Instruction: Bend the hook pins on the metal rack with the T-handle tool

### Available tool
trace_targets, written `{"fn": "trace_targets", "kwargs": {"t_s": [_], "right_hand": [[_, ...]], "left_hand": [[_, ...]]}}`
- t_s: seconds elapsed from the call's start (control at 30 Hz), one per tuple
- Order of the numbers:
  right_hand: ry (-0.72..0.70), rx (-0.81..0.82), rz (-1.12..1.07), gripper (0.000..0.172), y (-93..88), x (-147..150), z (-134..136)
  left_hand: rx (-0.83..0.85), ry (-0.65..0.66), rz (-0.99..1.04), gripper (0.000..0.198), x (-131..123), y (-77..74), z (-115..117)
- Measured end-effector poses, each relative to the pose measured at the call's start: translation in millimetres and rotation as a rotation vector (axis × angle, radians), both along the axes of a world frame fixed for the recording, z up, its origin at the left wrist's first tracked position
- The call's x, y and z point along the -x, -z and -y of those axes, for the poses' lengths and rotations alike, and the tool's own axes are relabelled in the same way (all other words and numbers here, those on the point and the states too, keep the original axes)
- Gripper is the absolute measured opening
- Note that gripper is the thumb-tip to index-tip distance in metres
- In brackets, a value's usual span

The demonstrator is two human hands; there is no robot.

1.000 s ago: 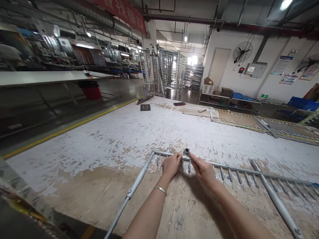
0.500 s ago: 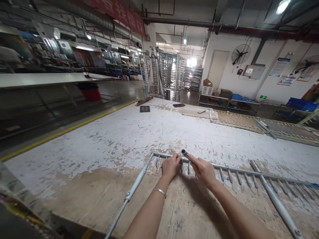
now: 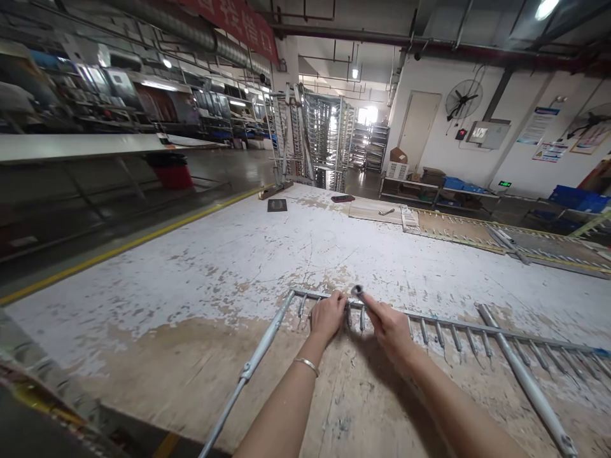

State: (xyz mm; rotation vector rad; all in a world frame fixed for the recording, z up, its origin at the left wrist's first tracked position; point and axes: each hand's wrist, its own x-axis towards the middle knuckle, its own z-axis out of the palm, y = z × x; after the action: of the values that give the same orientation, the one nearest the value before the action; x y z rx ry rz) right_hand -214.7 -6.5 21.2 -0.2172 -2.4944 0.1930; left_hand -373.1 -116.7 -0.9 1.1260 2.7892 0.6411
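Note:
A grey metal frame with a row of small springs along its long bar lies on the worn table. My left hand is closed at that bar near the frame's left corner; its fingertips hide what exactly they pinch. Just to the right, my right hand is wrapped round a tubular socket wrench, its hollow end pointing up and to the left. The wrench end is above the bar, close to my left fingertips. Two springs hang from the bar between my hands.
The table has peeling white paint. On its far side are a dark square plate, a phone-like dark object, a spanner and more spring-lined frames. Beyond stand a tall rack and a red bin.
The socket wrench's hollow end has swung slightly to the right, away from my left fingertips. My left hand keeps its place at the bar.

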Motion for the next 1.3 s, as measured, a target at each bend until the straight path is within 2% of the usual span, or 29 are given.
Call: {"fn": "trace_targets", "kwargs": {"t_s": [0.1, 0.27, 0.4, 0.47, 0.6, 0.67, 0.73, 0.83, 0.9, 1.07, 1.23, 1.3], "right_hand": [[0.03, -0.065, 0.115, 0.038, 0.3, -2, -2], [-0.021, -0.008, -0.035, 0.042, 1.8, -5, -4], [-0.015, -0.033, 0.112, 0.039, 5.0, -7, -6], [-0.029, 0.029, 0.103, 0.04, -1.0, -10, -6], [-0.048, 0.266, -0.135, 0.042, -19.3, -12, -6], [-0.032, 0.317, -0.209, 0.043, -21.8, -11, -7], [-0.005, 0.316, -0.164, 0.044, -18.8, -9, -7], [0.065, 0.243, 0.122, 0.043, -14.2, -8, -7], [0.093, 0.208, 0.212, 0.042, -15.2, -8, -7], [0.038, 0.267, -0.087, 0.044, -13.0, -9, -7], [0.099, 0.216, 0.167, 0.041, -3.3, -12, -10], [0.119, 0.26, 0.114, 0.04, -8.6, -17, -12]], "left_hand": [[-0.011, 0.009, -0.017, 0.032, 0, 1.3, 0], [-0.019, 0.004, -0.008, 0.034, 0, 1.7, 0], [-0.049, 0.025, -0.014, 0.033, 2, 4.3, 1], [-0.075, 0.032, -0.018, 0.033, 3, 7.3, 2], [-0.111, 0.037, -0.023, 0.03, 5, 11.8, 2], [-0.108, 0.034, -0.021, 0.03, 6, 12.1, 2], [-0.106, 0.033, -0.023, 0.031, 5, 11.4, 2], [-0.097, 0.032, -0.025, 0.031, 5, 9.7, 2], [-0.092, 0.034, -0.02, 0.031, 4, 8.5, 2], [-0.091, 0.037, -0.01, 0.032, 3, 5.0, 4], [-0.115, 0.035, 0.014, 0.029, 3, 4.2, 5], [-0.159, 0.052, 0.037, 0.031, 4, 3.9, 6]]}}
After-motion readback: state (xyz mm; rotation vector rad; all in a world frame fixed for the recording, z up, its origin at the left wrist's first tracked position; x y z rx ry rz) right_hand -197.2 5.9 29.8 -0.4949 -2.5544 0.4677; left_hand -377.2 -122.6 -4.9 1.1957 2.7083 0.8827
